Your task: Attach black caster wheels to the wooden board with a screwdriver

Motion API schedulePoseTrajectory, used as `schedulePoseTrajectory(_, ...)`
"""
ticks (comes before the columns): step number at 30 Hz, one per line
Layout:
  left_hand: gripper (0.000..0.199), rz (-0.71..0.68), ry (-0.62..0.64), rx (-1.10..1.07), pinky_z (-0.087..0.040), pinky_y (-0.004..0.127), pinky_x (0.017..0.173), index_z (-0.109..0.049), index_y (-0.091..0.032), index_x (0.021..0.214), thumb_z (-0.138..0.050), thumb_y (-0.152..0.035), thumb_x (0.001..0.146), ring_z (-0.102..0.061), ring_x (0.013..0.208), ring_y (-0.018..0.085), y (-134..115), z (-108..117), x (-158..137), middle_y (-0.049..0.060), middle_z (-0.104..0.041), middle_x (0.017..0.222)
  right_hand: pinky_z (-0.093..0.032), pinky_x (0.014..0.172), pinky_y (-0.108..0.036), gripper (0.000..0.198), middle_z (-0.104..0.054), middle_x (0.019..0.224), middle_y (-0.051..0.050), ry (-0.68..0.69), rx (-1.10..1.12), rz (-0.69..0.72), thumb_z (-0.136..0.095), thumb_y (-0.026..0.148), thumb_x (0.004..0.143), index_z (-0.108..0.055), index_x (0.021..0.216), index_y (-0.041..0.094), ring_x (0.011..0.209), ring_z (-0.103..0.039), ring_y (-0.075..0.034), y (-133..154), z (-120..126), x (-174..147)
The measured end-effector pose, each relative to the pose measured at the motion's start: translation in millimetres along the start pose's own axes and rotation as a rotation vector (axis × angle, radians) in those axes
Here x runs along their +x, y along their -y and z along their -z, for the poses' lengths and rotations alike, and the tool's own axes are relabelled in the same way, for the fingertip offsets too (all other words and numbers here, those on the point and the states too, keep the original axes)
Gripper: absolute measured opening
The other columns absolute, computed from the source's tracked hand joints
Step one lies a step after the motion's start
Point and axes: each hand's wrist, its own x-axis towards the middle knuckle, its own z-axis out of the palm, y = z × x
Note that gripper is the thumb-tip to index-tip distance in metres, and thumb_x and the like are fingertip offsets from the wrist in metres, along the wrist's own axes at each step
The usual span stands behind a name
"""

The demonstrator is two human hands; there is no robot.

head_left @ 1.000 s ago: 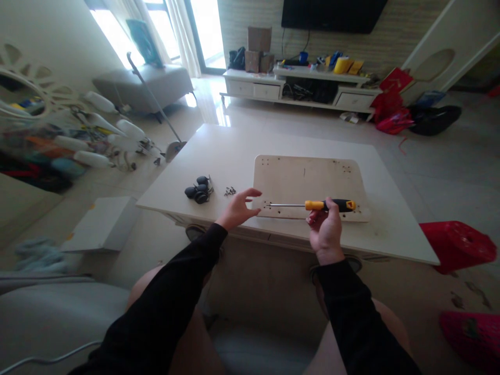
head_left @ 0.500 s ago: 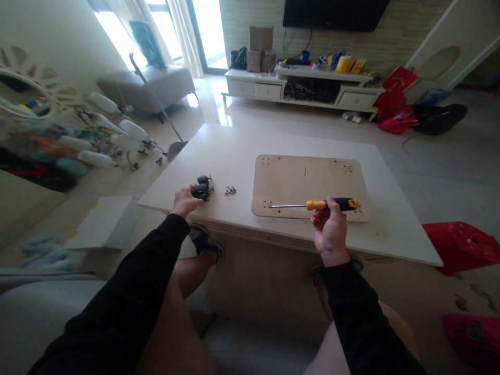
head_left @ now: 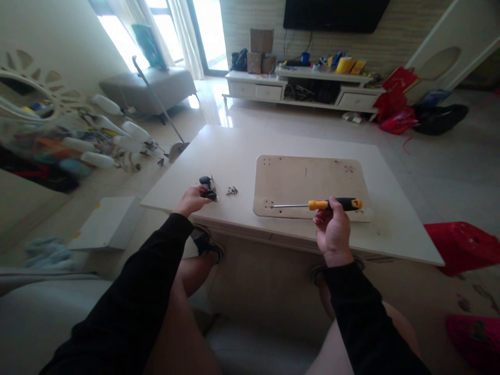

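White table (head_left: 234,143): the broad surface before the seated person; board, casters and screws all rest on it. The casters sit close to its near edge, so one nudged loose could roll off.
Board (head_left: 297,182): pale, round-cornered, flat on the table towards the person's right; its near side lies close to the edge, and a hard push down there might make it slip.
Screwdriver (head_left: 318,205): yellow and black, above the board's near side, shaft pointing left; whether the tip touches wood I cannot tell from here. If the wrist dips, it could scratch the surface.
Right hand (head_left: 334,232): fingers curled beneath the handle, thumb along its top; a loose hold would let the tool roll.
Left hand (head_left: 191,200): thumb and fingers pinching the nearest caster (head_left: 211,195); whether it is lifted I cannot tell. A hasty pull might topple its neighbours.
Other casters (head_left: 205,180): clustered just beyond the fingers, metal plates showing.
Screws (head_left: 232,191): a loose pile between casters and board; a sleeve or trailing caster could scatter them.
Holes (head_left: 269,203): grouped at the board's near-left corner, beside the screwdriver's tip.
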Motion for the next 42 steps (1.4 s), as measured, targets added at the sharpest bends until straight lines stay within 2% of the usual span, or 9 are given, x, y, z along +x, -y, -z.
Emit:
schedulePoseTrajectory(5,0.037,-0.137,0.085,-0.078,-0.058,0.043,0.09,-0.074,-0.019,0.1,-0.087,-0.019,0.065,-0.074,0.089,0.026,-31,-27,-9,0.006,-0.078,0.09,-0.044,0.048,-0.018,0.039,-0.078,0.075,0.0,-0.008,0.02,0.129,-0.089,0.05,0.065,-0.072,0.082,0.018,0.054,-0.06,-0.006,16,-2,-8)
schedulePoseTrajectory(9,0.035,-0.265,0.173,-0.276,-0.062,0.043,0.091,-0.073,-0.019,0.102,-0.085,-0.018,0.07,-0.076,0.091,0.024,-60,-64,-14,0.008,-0.08,0.1,-0.052,0.054,-0.021,0.038,-0.076,0.073,0.001,0.032,-0.064,0.287,-0.087,0.05,0.073,-0.073,0.09,0.019,0.058,-0.065,-0.009,33,-4,-14)
schedulePoseTrajectory(13,0.032,-0.398,0.223,-0.338,-0.063,0.042,0.091,-0.074,-0.018,0.1,-0.085,-0.011,0.07,-0.076,0.092,0.022,-82,-100,-18,0.008,-0.078,0.102,-0.057,0.058,-0.024,0.036,-0.073,0.076,0.006,0.082,-0.138,0.488,-0.089,0.043,0.078,-0.066,0.097,0.023,0.06,-0.07,-0.011,48,-18,-14)
schedulePoseTrajectory(15,0.032,-0.453,0.234,-0.326,-0.064,0.042,0.091,-0.075,-0.018,0.1,-0.084,-0.009,0.07,-0.075,0.094,0.022,-87,-115,-19,0.009,-0.076,0.105,-0.058,0.059,-0.024,0.035,-0.072,0.076,0.006,0.122,-0.177,0.548,-0.088,0.04,0.08,-0.061,0.096,0.025,0.062,-0.071,-0.011,48,-26,-10)
schedulePoseTrajectory(18,0.034,-0.487,0.269,-0.267,-0.065,0.042,0.091,-0.074,-0.019,0.102,-0.082,-0.005,0.072,-0.074,0.097,0.023,-90,-130,-21,0.008,-0.075,0.108,-0.06,0.063,-0.025,0.036,-0.074,0.08,0.005,0.157,-0.21,0.555,-0.087,0.041,0.082,-0.06,0.099,0.025,0.067,-0.073,-0.012,32,-29,2)
schedulePoseTrajectory(25,0.035,-0.427,0.293,-0.156,-0.065,0.042,0.092,-0.071,-0.02,0.105,-0.081,-0.003,0.075,-0.073,0.1,0.023,-92,-147,-25,0.007,-0.071,0.113,-0.061,0.066,-0.028,0.045,-0.077,0.082,0.004,0.196,-0.422,0.556,-0.086,0.055,0.083,-0.058,0.102,0.025,0.07,-0.076,-0.015,-19,-10,32)
schedulePoseTrajectory(29,0.034,-0.379,0.269,-0.057,-0.062,0.04,0.086,-0.07,-0.02,0.102,-0.083,-0.004,0.075,-0.071,0.093,0.022,-96,-152,-26,0.006,-0.07,0.107,-0.062,0.067,-0.03,0.044,-0.079,0.084,0.001,0.208,-0.471,0.568,-0.083,0.056,0.087,-0.057,0.104,0.025,0.071,-0.077,-0.017,-25,-12,41)
schedulePoseTrajectory(34,0.031,-0.328,0.223,0.047,-0.056,0.036,0.078,-0.068,-0.02,0.1,-0.086,-0.013,0.077,-0.067,0.084,0.02,-107,-148,-33,0.005,-0.07,0.1,-0.059,0.058,-0.028,0.045,-0.076,0.08,0.002,0.216,-0.469,0.572,-0.083,0.059,0.086,-0.056,0.102,0.026,0.067,-0.075,-0.017,-31,-18,43)
schedulePoseTrajectory(42,0.032,-0.294,0.168,0.09,-0.05,0.033,0.074,-0.062,-0.021,0.094,-0.089,-0.017,0.078,-0.064,0.081,0.02,-114,-151,-42,0.004,-0.069,0.095,-0.059,0.062,-0.03,0.043,-0.072,0.078,0.003,0.254,-0.536,0.674,-0.082,0.058,0.087,-0.055,0.096,0.027,0.065,-0.071,-0.015,-27,-23,31)
